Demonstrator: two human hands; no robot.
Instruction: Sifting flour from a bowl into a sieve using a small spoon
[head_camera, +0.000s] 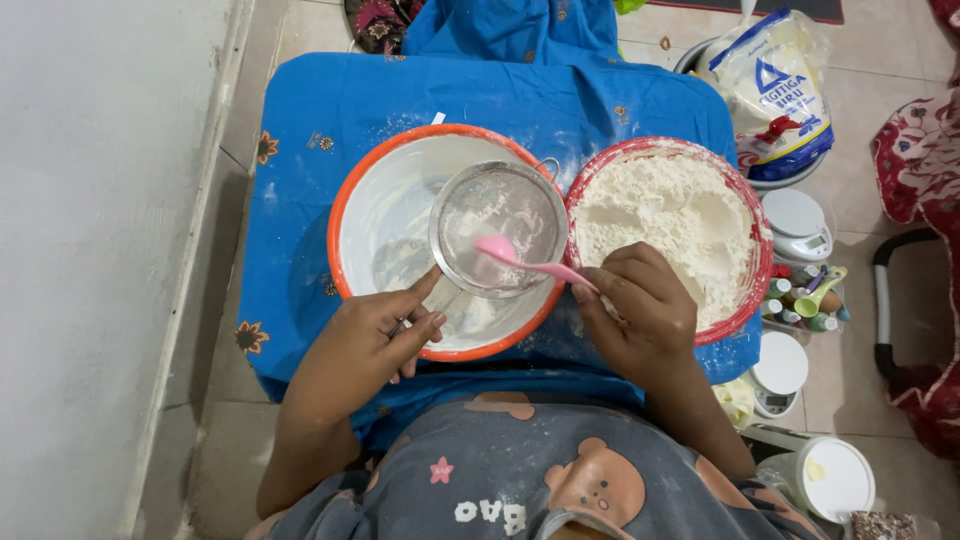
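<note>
Two hands busy: my left hand (385, 330) pinches the sieve (498, 228) handle, my right hand (640, 305) pinches the pink spoon (520, 257) over the near-left orange bowl (360, 200).

White-and-blue flour bag (775, 85) tied red at top right, 2 white scale displays (815, 242) below

Bare blue cloth (330, 110) beyond bowls (right floor cluttered)

Someone is working in a home, baking down on the tiled floor (880, 120). A blue cloth (300, 220) is covering a low table, and a flour bag (775, 90), kitchen scales (798, 225) and patterned fabric (915, 160) are crowding around.
</note>
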